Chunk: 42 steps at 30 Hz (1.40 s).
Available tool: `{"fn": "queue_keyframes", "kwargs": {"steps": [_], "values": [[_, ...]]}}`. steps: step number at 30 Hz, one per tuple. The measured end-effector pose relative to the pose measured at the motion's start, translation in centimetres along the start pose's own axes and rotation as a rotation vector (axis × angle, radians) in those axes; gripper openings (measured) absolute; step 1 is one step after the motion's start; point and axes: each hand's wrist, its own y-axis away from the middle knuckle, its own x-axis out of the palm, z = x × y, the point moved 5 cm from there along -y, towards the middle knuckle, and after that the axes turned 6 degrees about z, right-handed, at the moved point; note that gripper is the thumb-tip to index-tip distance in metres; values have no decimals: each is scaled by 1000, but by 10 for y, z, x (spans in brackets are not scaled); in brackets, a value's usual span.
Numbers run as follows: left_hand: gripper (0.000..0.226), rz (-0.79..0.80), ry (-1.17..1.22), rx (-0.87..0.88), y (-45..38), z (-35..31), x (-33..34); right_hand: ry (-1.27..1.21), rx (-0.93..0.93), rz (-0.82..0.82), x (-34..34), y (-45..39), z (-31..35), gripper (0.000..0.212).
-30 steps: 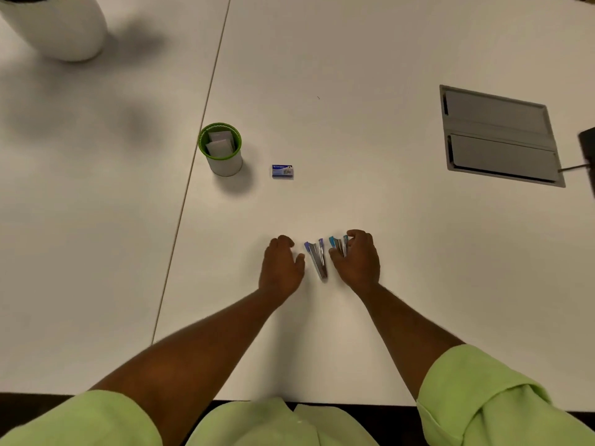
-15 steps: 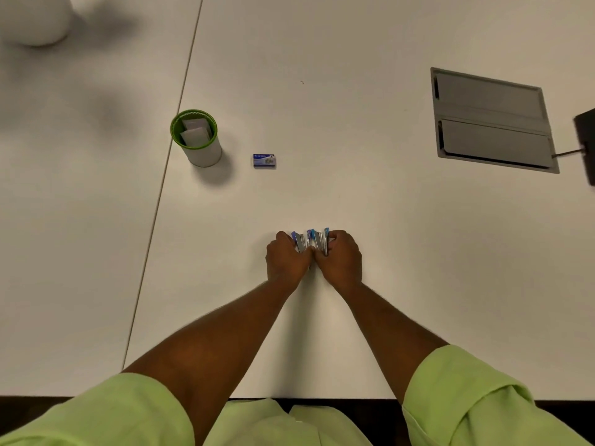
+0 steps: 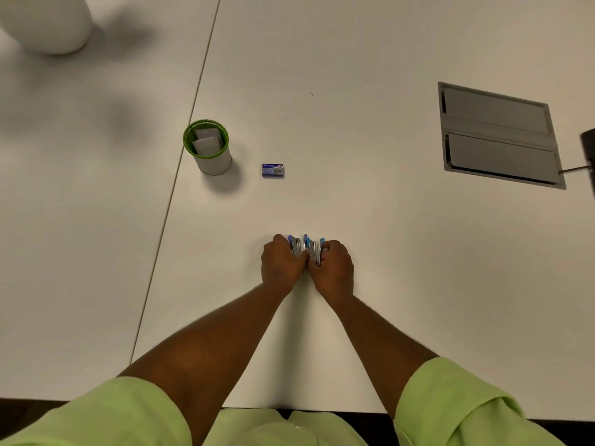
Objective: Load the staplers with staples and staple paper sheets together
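Observation:
Two small blue and silver staplers stand side by side on the white table in front of me. My left hand (image 3: 280,263) is closed around the left stapler (image 3: 296,244). My right hand (image 3: 333,268) is closed around the right stapler (image 3: 316,247). The hands touch at the thumbs, and only the front ends of the staplers show past the fingers. A small blue box of staples (image 3: 273,170) lies farther back. Left of it stands a green-rimmed white cup (image 3: 212,160) holding folded paper sheets (image 3: 207,143).
A grey cable hatch (image 3: 497,133) is set into the table at the right, with a dark object (image 3: 589,162) at the frame edge beside it. A white rounded object (image 3: 48,24) stands at the far left corner. A table seam (image 3: 180,175) runs diagonally on the left.
My hands were apart beside the two staplers, then came together and closed on one stapler each. The staplers now stand close side by side.

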Motion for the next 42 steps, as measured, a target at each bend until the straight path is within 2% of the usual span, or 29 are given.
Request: {"fn": "queue_keyframes", "kwargs": {"steps": [6,19,31,42], "values": [[37,27,-50,-23,-8,3,-15,31,-3,-2,4,-5,11,36],[45,-49,-98,-45,-48,14,-79,2,-35,-38,27,-30,65,46],[45,-32,-118,2,-67,7,-82,-44,7,-85,35,-38,79,52],[54,-30,-158,16,-64,12,-89,-15,4,-71,35,-35,83,54]]}}
